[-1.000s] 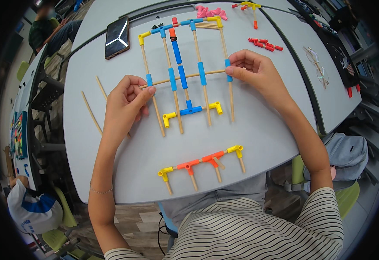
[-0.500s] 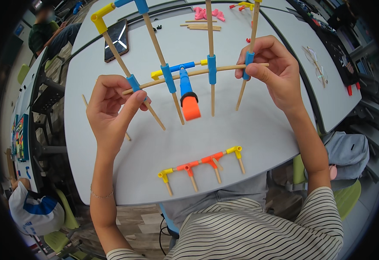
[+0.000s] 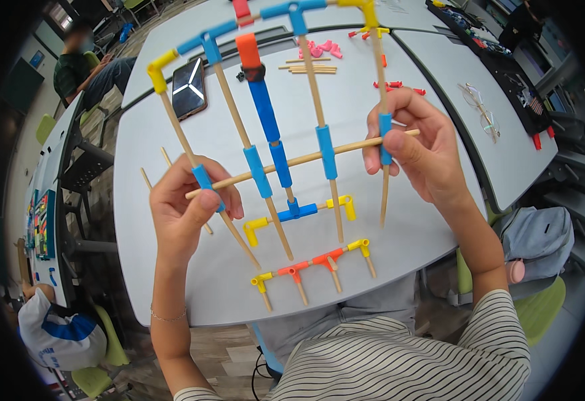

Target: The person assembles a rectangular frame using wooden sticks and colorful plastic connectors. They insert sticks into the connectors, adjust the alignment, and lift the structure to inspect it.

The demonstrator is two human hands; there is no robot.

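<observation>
Between my hands is a frame of wooden sticks joined by blue tube connectors (image 3: 257, 172), with yellow elbows (image 3: 162, 70) at its top corners. A long wooden cross stick (image 3: 292, 162) runs over its uprights. My left hand (image 3: 184, 207) is closed on the left upright's connector and the cross stick's end. My right hand (image 3: 420, 144) pinches the right upright's connector at the other end. A blue rod (image 3: 263, 110) with an orange tip and black band slants through the middle, down to a blue T-piece with yellow elbows; its attachment is unclear.
A smaller assembly of orange connectors (image 3: 326, 257) and short sticks lies near the table's front edge. Beyond are a dark tablet (image 3: 189, 88), loose sticks (image 3: 311, 69), pink connectors (image 3: 319, 49) and red pieces (image 3: 394, 85). Glasses (image 3: 479, 107) rest on the right table.
The frame has tilted, and its top bar has come into view. The central rod's orange tip has swung from below the cross stick to high above it. Both hands keep hold.
</observation>
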